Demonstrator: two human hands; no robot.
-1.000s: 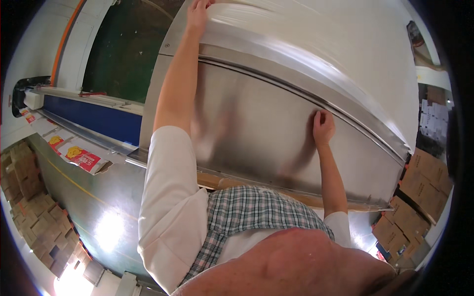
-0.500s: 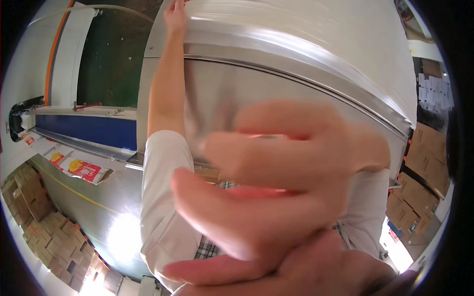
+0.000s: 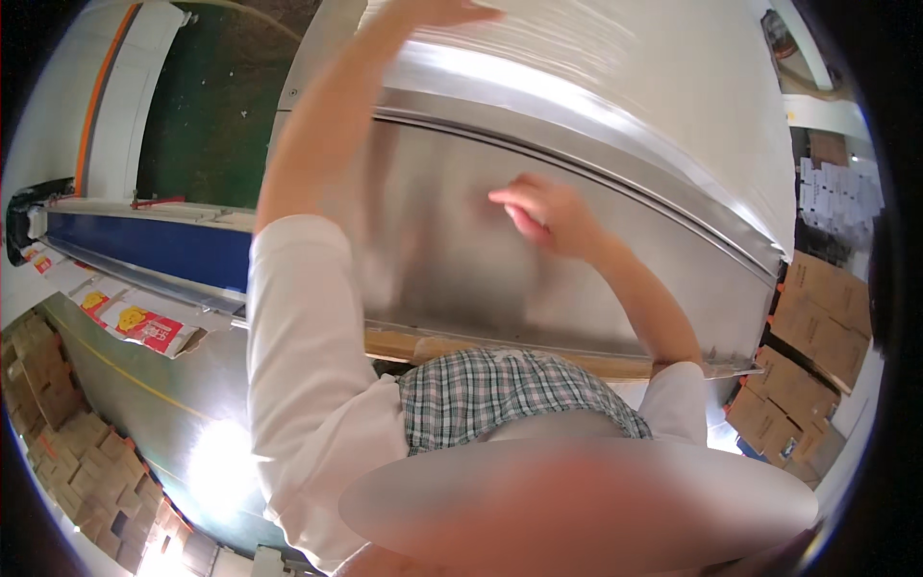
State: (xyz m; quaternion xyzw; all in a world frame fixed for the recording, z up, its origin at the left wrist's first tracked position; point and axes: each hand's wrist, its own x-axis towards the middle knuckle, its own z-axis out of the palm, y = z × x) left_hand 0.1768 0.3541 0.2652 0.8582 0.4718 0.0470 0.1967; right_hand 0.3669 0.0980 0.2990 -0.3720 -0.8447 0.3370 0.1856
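Observation:
My left hand [image 3: 442, 12] reaches to the far edge of the view, over a pale, glossy, wrinkled sheet [image 3: 663, 106]. Its fingers stretch to the right, partly cut off by the frame, and nothing shows in them. Closer to me, my right hand [image 3: 550, 219] is above a flat stainless-steel surface [image 3: 461, 279]. That hand's fingers are loosely bent and a little blurred, apart from the thumb, with no object visible between them. A shiny metal strip [image 3: 538, 82] runs between the pale sheet and the steel surface.
A wooden edge [image 3: 394, 343] borders the steel surface at my waist. To the left lies a blue panel [image 3: 144, 252] with red-and-white printed cartons [image 3: 144, 325] beside it. Cardboard boxes are stacked at lower left [image 3: 91, 471] and at right [image 3: 817, 308].
My right hand has moved from close in front of the camera out over the steel surface. My left hand has shifted right along the far side of the sheet.

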